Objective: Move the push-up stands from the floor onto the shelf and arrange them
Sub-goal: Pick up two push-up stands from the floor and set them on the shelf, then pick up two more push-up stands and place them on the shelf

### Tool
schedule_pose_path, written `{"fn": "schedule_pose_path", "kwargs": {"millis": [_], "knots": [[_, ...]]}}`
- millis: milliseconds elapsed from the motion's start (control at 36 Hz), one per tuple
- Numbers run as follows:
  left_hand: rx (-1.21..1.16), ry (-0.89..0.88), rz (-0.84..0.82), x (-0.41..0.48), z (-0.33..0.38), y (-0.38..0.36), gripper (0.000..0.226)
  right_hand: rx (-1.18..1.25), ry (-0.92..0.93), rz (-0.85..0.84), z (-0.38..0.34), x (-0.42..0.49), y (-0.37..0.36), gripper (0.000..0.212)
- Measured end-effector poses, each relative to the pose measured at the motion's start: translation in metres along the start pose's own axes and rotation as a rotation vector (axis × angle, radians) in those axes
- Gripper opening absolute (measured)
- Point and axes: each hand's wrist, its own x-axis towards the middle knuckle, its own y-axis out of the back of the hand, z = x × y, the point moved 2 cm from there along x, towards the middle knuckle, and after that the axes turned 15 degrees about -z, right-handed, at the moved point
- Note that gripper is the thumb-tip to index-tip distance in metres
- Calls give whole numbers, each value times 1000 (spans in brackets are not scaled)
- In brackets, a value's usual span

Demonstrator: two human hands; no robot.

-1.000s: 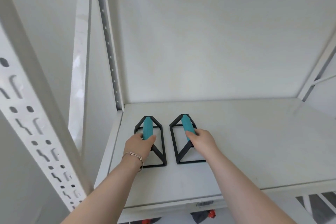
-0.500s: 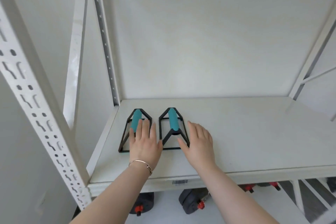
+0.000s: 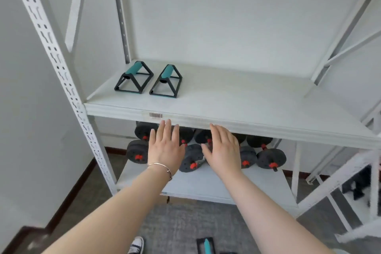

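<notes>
Two black triangular push-up stands with teal grips stand side by side at the left back of the white shelf (image 3: 237, 107): the left stand (image 3: 134, 78) and the right stand (image 3: 166, 81). My left hand (image 3: 166, 147) and my right hand (image 3: 223, 148) hover in front of and below the shelf's front edge, fingers spread, holding nothing. Another push-up stand (image 3: 205, 246) with a teal grip lies on the grey floor at the bottom edge of the view, partly cut off.
Several black dumbbells (image 3: 270, 155) with red collars lie on the lower shelf behind my hands. A perforated white upright (image 3: 61, 72) rises at the left. A shoe (image 3: 136, 244) shows on the floor. More white racking (image 3: 350, 177) stands at the right.
Both hands let go of the stands' grips, opened, and drew back off the shelf to below its front edge. The view pulled back and tilted down, revealing the dumbbells and floor.
</notes>
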Motion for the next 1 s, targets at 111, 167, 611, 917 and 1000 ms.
{"fn": "schedule_pose_path", "kwargs": {"millis": [111,167,611,917,1000], "knots": [[20,55,-120,-61,17,-27,66,52,13,-72,20,-66,-6,63],[35,77,-175,-85,22,-42,66,60,10,-115,26,-94,-12,63],[-95,260,-611,-220,-30,-238,66,147,-110,-603,14,-276,-161,59],[-325,512,-851,-266,-114,-459,55,163,-212,-899,14,-389,-374,64],[-356,522,-892,-276,-132,-530,53,166,-223,-977,19,-420,-440,66]]}}
